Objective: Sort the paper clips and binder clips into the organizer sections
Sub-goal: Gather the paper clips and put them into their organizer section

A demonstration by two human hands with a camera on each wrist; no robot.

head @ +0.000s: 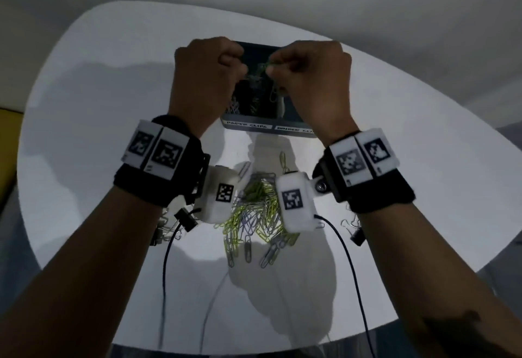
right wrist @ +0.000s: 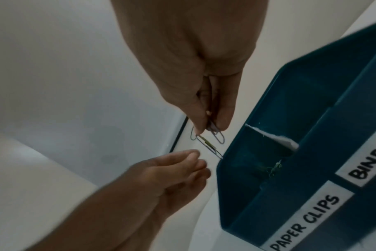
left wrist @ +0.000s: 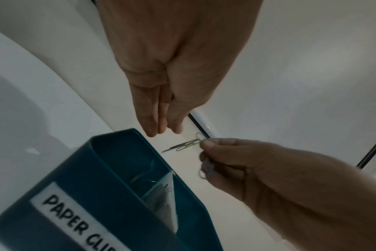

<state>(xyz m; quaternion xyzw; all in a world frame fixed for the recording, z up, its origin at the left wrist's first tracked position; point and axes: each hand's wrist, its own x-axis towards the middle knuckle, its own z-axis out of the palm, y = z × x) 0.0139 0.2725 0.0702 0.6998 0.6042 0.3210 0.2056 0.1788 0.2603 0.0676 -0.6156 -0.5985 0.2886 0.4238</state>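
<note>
**Above the organizer: right hand pinches linked paper clips, left hand holds nothing**

Above the teal organizer (head: pixel 282 81) at the far side of the white table (head: pixel 99 109), both hands are raised close together. The right hand (head: pixel 312 75) pinches a small cluster of linked paper clips (right wrist: pixel 208 141) between thumb and fingertips; one greenish clip juts out toward the left hand, and a bluish clip dangles below the fingers. The left hand (head: pixel 207 75) sits just beside these clips without touching them. Its fingers (left wrist: pixel 152 122) lie straight and pressed together in the left wrist view, holding nothing.

The organizer carries two white labels on its near wall, "PAPER CLIPS" (right wrist: pixel 305 220) on the left and one beginning "BINDE" (right wrist: pixel 369 163) on the right. A white divider (right wrist: pixel 275 137) separates the sections, and some clips already lie in the paper clip section (right wrist: pixel 270 168).

Nearer the person, a loose heap of green, silver and bluish paper clips (head: pixel 260 216) rests on the table between the wrists. Black binder clips lie at the left (head: pixel 185 219) and at the right (head: pixel 356 235) of that heap.
</note>
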